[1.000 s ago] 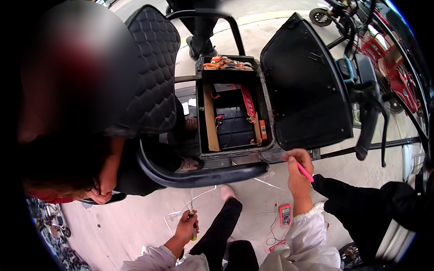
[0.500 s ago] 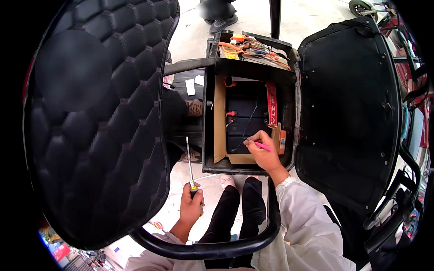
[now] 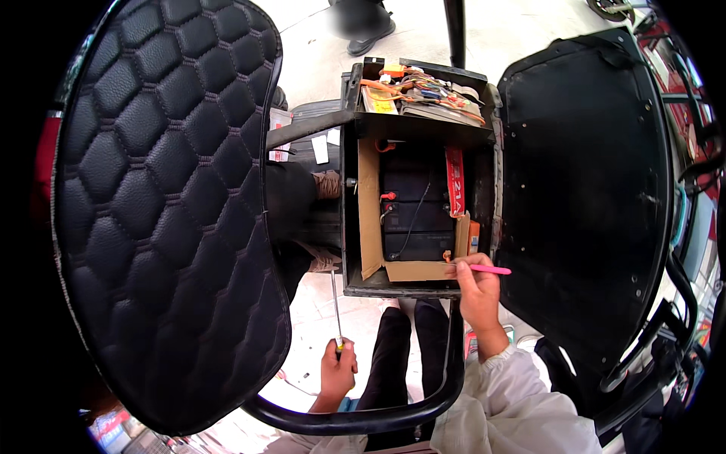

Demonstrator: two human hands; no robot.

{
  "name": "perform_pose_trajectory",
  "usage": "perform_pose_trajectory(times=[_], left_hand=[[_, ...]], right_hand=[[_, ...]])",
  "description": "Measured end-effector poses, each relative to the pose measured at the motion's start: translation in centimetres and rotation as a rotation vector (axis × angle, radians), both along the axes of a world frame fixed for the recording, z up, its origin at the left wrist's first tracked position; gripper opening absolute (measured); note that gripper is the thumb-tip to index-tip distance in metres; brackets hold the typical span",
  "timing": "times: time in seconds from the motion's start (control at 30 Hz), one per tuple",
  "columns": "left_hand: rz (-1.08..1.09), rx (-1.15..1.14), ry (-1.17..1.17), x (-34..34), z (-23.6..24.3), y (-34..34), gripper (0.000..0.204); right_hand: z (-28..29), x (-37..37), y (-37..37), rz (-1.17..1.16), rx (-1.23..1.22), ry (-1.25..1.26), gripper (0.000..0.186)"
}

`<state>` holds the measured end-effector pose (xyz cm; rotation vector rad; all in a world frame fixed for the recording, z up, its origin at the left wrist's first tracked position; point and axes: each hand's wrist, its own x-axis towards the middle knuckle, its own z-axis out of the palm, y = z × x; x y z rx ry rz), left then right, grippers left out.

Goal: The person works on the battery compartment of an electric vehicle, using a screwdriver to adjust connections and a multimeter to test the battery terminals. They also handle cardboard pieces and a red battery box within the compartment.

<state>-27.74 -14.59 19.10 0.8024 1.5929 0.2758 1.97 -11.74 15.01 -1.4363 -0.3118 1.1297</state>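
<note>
My left hand (image 3: 337,372), below the box at its left, is closed round the handle of a screwdriver (image 3: 336,306), its long metal shaft pointing up and away. My right hand (image 3: 478,291) is at the box's near right corner, fingers pinching a slim pink pen-like tool (image 3: 491,268). The tool's pink end sticks out to the right; its other end is mostly hidden by my fingers. Inside the open black box (image 3: 423,290) sit black batteries (image 3: 420,219) lined with cardboard (image 3: 416,271). A thin dark wire (image 3: 412,219) lies across them, and red-capped terminals (image 3: 389,197) show at the left.
Bundled wires (image 3: 431,91) fill a compartment at the far end. A quilted black seat (image 3: 166,219) stands raised at left, a black panel (image 3: 582,197) at right. A curved black bar (image 3: 355,421) crosses near my legs. Another person's shoe (image 3: 372,38) is beyond.
My right hand has drawn back from over the batteries to the near right corner, and the pink tool now points rightward. My left hand with the screwdriver sits slightly lower and further right.
</note>
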Motion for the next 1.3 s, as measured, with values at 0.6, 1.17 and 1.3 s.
perform_pose_trajectory(times=[0.6, 1.17, 1.3], left_hand=[[-0.264, 0.21, 0.335, 2.6, -3.4, 4.9, 0.022], [-0.184, 0.32, 0.261, 7.6, -9.6, 9.2, 0.03], [-0.139, 0.287, 0.203, 6.8, -9.3, 9.5, 0.03]], right_hand=[[-13.6, -1.0, 3.5, 0.121, -0.112, -0.3, 0.017], [-19.6, -0.8, 7.1, 0.06, -0.136, -0.399, 0.013], [-18.3, -0.7, 7.0, 0.09, -0.197, -0.423, 0.014]])
